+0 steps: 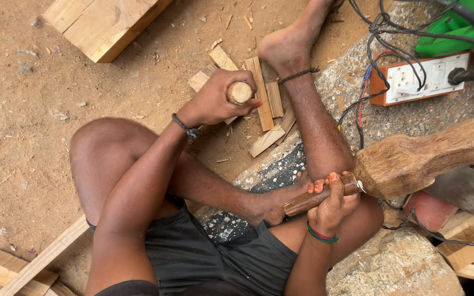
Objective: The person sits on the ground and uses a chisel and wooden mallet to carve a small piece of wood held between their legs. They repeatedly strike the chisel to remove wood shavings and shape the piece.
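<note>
Brown wooden mallet (pixel 412 159), white socket board (pixel 426 77) edged orange, green machine (pixel 467 22).

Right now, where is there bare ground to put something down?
The sandy ground is open on the left, between the big timber block and the bent knee. It is crowded around the wood offcuts by the foot, and by the cables and socket box.

Dirt floor (pixel 23 142): wood offcuts (pixel 264 98), timber block (pixel 102 22).
</note>
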